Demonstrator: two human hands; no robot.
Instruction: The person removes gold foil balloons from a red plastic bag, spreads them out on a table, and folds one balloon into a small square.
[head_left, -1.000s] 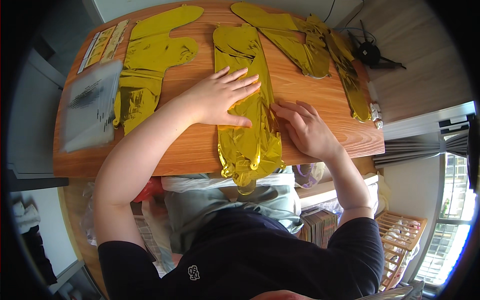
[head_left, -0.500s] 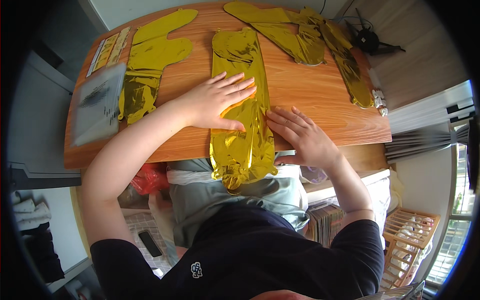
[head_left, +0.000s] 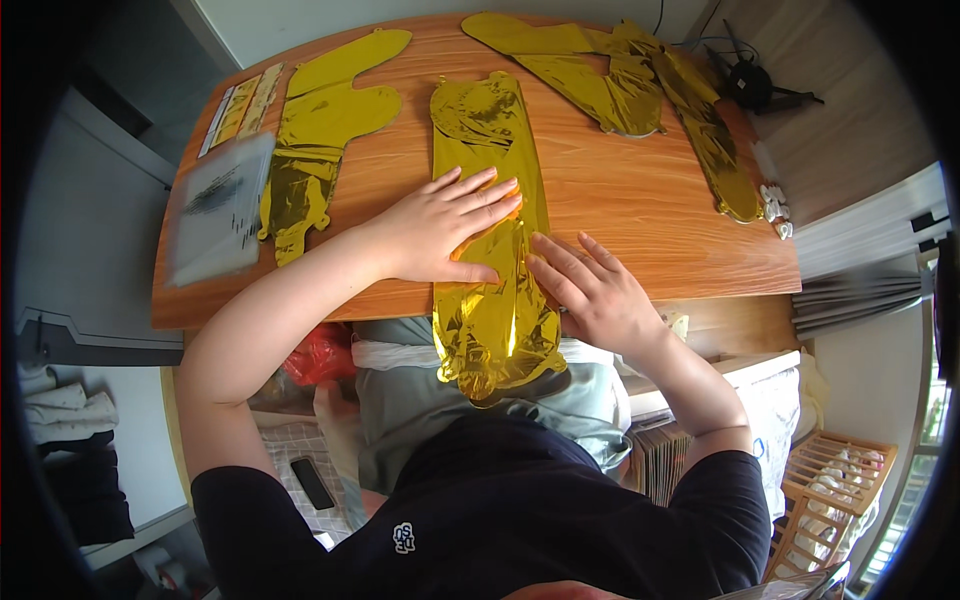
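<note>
Here the long, flat, crinkled gold foil balloon (head_left: 490, 210) lies lengthwise down the middle of the wooden counter (head_left: 640, 210), its far end toward the wall and its near end hanging over the counter's front edge above the person's lap. The left hand (head_left: 445, 225) lies spread and flat across the balloon's middle, fingers extended, pressing rather than gripping; the right hand (head_left: 590, 290) rests just beside it at the balloon's right edge near the counter's front, fingers likewise open and closed on nothing. Judging from how it lies, the far half of the foil looks fairly smooth while the overhanging near part is rumpled and puffy, so the flattening seems about midway, with the lower stretch left to press. Against the frame from half a second ago, the left hand sits in much the same place and the right hand has slid a little nearer the balloon's edge; the view itself has shifted somewhat. Further out, another gold foil balloon (head_left: 315, 140) lies to the left beside a clear plastic packet (head_left: 215, 205), and more gold foil shapes (head_left: 620, 80) lie at the far right
</note>
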